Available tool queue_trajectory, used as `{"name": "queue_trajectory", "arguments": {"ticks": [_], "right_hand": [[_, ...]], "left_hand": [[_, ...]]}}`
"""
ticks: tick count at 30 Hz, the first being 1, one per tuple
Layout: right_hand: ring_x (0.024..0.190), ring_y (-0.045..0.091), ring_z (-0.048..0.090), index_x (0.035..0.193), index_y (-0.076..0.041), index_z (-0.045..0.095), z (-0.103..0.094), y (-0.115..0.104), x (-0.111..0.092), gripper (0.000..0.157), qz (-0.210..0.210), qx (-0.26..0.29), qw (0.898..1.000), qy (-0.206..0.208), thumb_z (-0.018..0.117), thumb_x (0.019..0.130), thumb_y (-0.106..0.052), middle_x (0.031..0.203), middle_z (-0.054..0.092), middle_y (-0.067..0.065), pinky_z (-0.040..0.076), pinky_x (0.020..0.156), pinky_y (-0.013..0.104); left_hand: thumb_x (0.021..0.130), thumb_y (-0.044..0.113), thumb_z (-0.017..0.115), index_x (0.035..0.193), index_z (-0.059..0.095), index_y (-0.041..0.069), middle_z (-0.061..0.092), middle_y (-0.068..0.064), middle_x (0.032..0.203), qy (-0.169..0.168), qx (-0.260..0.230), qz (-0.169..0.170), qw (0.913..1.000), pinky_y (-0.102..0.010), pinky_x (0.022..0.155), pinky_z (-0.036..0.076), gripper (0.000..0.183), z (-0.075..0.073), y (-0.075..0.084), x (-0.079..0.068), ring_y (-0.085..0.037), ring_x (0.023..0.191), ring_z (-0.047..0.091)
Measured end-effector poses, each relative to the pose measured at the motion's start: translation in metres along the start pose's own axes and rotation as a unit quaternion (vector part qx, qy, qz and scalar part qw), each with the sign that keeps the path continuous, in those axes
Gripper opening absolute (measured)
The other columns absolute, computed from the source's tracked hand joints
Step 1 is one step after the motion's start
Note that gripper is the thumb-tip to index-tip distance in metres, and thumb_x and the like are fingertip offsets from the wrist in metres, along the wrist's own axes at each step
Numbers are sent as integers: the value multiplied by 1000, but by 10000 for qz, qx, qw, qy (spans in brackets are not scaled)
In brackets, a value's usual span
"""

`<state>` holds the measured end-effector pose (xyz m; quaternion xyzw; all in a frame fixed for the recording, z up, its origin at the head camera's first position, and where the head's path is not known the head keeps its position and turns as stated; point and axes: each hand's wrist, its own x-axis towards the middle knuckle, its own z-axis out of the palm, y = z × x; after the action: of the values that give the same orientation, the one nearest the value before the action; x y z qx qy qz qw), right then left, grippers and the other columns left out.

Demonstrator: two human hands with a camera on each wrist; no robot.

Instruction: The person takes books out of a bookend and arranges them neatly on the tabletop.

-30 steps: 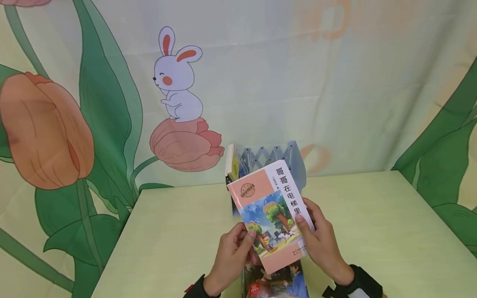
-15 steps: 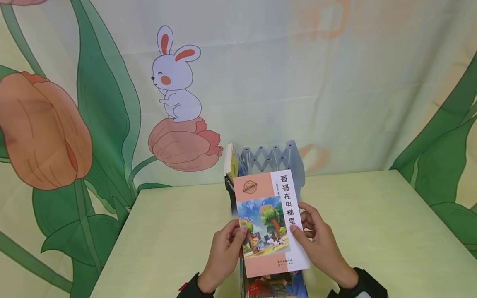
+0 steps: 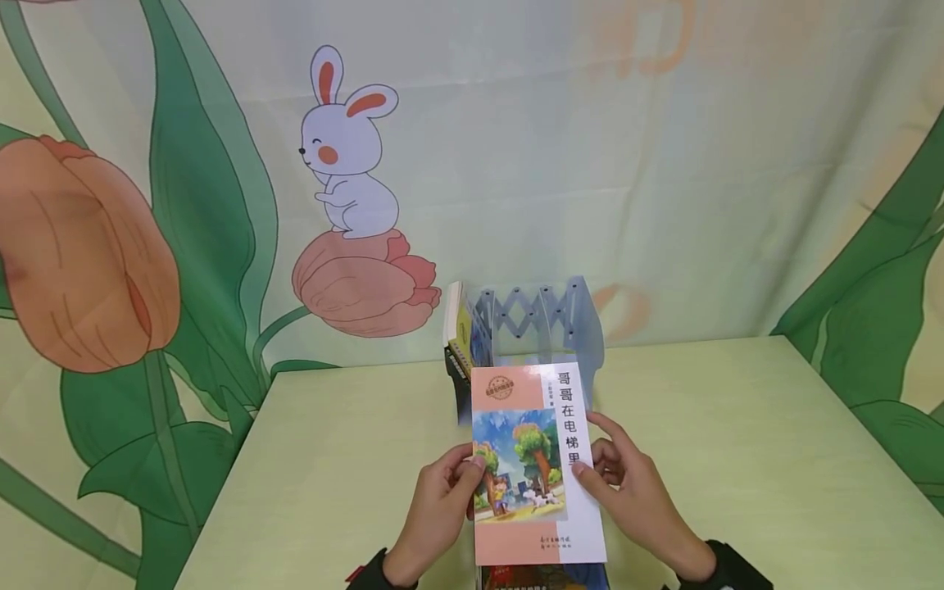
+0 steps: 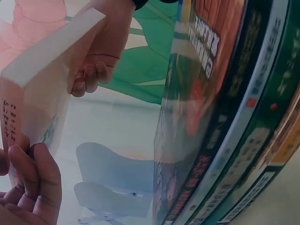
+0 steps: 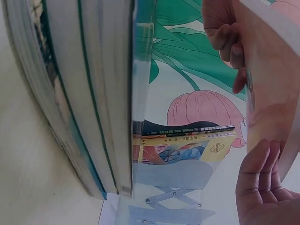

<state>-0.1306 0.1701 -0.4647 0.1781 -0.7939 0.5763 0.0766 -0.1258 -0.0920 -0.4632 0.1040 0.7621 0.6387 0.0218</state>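
A pink and white paperback book [image 3: 522, 537], its cover showing trees, lies face up between my hands, nearly straight. My left hand [image 3: 437, 501] pinches its left edge, thumb on the cover. At the right edge my right hand [image 3: 636, 492] grips it, thumb on the white strip and fingers curled behind. In the left wrist view the book's spine [image 4: 10, 123] shows beside my left fingers. Just under the held book is a stack of books [image 3: 542, 578], mostly hidden in the head view; the left wrist view shows their spines [image 4: 222, 126].
A grey-blue expandable book rack [image 3: 587, 324] stands at the table's back, partly behind the held book. Several books [image 3: 459, 328] stand at its left end. The pale yellow table [image 3: 332, 475] meets a printed curtain [image 3: 501, 147] with a rabbit and tulips.
The held book has turned from a tilt to nearly straight and come down toward me, covering more of the stack. Both hands keep hold of it; the right hand's grip has shifted slightly.
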Motion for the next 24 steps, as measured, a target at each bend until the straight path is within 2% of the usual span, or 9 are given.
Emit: {"name": "queue_trajectory", "arguments": {"ticks": [4, 8, 14, 18, 24], "right_hand": [[64, 7, 57, 147, -17, 39, -1, 1, -3, 60, 142, 94, 9997, -186, 66, 94, -14, 78, 62, 4, 49, 57, 24], [64, 5, 56, 148, -17, 38, -1, 5, -6, 60, 193, 66, 9994, -283, 66, 94, -15, 78, 62, 3, 48, 57, 23], [60, 2, 49, 147, -21, 40, 0, 14, -11, 61, 202, -87, 9993, -287, 67, 93, -16, 73, 57, -3, 44, 55, 22], [58, 1, 45, 147, -21, 39, 1, 19, -14, 61, 307, -98, 9989, -345, 67, 93, -17, 72, 55, -3, 42, 55, 22], [57, -1, 39, 149, -20, 38, 3, 24, -19, 61, 590, -72, 9970, -494, 66, 95, -22, 72, 53, -3, 40, 55, 22]], "left_hand": [[103, 30, 51, 143, 44, -2, 68, -10, 79, -100, 100, -262, 9996, -31, 53, 49, 52, -1, -2, -3, -9, 49, 51], [102, 32, 52, 145, 42, 2, 64, -4, 73, -180, 65, -447, 9988, -31, 54, 49, 54, -1, -5, -6, -10, 50, 52], [102, 33, 53, 148, 39, 1, 56, 0, 66, -286, 15, -523, 9982, -30, 52, 47, 58, 2, -11, -8, -12, 49, 51], [102, 34, 53, 153, 31, 7, 51, 0, 59, -358, -41, -540, 9979, -26, 48, 44, 62, 4, -16, -9, -14, 47, 51], [102, 34, 51, 156, 25, 10, 52, 1, 57, -484, -53, -656, 9967, -25, 48, 43, 65, 4, -24, -10, -16, 47, 53]]}}
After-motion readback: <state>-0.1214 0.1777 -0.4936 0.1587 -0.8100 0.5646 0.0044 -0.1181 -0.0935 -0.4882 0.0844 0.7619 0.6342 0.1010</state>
